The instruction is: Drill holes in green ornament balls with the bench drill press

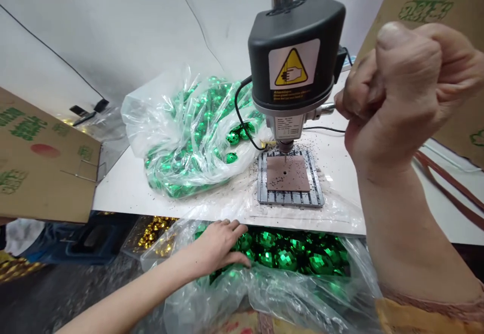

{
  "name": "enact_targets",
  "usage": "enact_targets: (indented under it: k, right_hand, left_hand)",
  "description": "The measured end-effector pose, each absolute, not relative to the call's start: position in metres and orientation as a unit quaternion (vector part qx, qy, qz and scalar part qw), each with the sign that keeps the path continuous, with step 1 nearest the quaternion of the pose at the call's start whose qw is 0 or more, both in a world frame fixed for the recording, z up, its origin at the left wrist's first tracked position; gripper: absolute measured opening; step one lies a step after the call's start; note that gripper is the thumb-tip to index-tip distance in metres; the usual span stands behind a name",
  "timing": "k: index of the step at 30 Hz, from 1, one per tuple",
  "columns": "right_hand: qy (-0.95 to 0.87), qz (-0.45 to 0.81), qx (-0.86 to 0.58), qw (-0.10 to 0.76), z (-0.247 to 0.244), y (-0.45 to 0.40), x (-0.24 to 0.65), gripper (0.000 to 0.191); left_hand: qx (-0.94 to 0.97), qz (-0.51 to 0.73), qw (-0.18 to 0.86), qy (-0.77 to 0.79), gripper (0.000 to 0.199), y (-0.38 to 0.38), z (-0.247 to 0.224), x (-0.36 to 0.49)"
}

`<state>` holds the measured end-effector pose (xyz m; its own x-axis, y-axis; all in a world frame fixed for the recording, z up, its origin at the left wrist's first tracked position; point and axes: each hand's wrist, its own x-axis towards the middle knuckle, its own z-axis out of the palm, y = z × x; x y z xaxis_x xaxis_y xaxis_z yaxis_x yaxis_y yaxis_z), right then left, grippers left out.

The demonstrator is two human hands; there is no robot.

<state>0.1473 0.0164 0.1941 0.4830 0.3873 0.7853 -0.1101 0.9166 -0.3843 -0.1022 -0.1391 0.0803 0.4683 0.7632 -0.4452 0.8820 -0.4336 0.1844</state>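
My right hand point(404, 77) is closed round the metal lever point(324, 109) on the right side of a black drill press point(297, 47). Below the chuck, a brown square plate point(287, 174) with a small dark hole lies on the grooved metal base point(291, 199). My left hand point(223, 243) reaches into an open plastic bag of shiny green faceted balls point(285, 259) below the table's front edge. Its fingers are apart over the balls at the left side; nothing is seen held in it, though some fingertips are partly hidden.
A clear bag of green balls point(189, 142) lies on the white table point(121, 188), left of the drill. Dark shavings surround the base. Cardboard boxes point(45, 157) stand at left and right. Gold balls point(157, 230) sit in a bin below; a brown strap point(449, 188) lies at right.
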Motion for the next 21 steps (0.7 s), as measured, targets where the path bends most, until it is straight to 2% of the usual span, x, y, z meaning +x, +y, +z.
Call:
enact_targets:
  k: [4,6,9,13,16,18,21]
  right_hand:
    - [-0.485,0.154,-0.158,0.846,0.194,0.014,0.147,0.040]
    - [-0.487,0.159,-0.153,0.845,0.193,0.015,0.148,0.040]
    - [-0.488,0.154,-0.155,0.845,0.192,0.016,0.149,0.040]
    - [-0.488,0.149,-0.142,0.848,0.193,0.016,0.148,0.042]
    - [-0.482,0.155,-0.148,0.850,0.193,0.015,0.146,0.041]
    - [-0.476,0.153,-0.146,0.853,0.192,0.016,0.147,0.040]
    - [-0.475,0.141,-0.149,0.856,0.190,0.016,0.148,0.041]
  left_hand:
    - [0.860,0.079,0.095,0.494,0.024,-0.086,0.087,-0.093]
    - [0.842,0.148,0.038,0.517,0.034,-0.043,0.089,-0.091]
    - [0.779,0.107,0.015,0.617,0.045,0.018,0.089,-0.096]
    - [0.738,0.003,0.054,0.672,0.034,0.062,0.084,-0.111]
    - [0.740,-0.018,0.059,0.670,0.034,0.067,0.077,-0.119]
    - [0.742,-0.013,0.049,0.669,0.043,0.063,0.075,-0.120]
    - [0.773,0.098,0.015,0.626,0.058,0.047,0.079,-0.120]
